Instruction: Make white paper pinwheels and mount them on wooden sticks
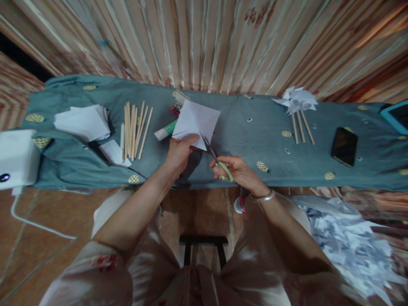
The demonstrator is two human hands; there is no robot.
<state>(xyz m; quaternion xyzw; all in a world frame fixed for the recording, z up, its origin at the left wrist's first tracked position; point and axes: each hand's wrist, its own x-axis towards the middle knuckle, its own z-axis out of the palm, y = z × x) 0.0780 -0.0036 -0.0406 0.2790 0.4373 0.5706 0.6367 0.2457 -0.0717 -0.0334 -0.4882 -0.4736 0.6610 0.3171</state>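
Observation:
A square sheet of white paper [199,119] is held up at its lower left edge by my left hand [180,151], thumb on top and fingers underneath. My right hand [231,168] grips scissors [224,169] with pale green handles. Their blades lie at the sheet's lower right part, near a corner, and look slightly apart. Just behind the paper are a green and white glue tube [165,130] and a small red item [175,110], partly covered by the sheet.
Wooden sticks [130,131] and stacked white paper [82,122] lie to the left. Paper pinwheels [298,100] on sticks and a phone [344,146] are on the right. A white box [17,157] stands at the left end. Paper scraps [347,242] are heaped below right.

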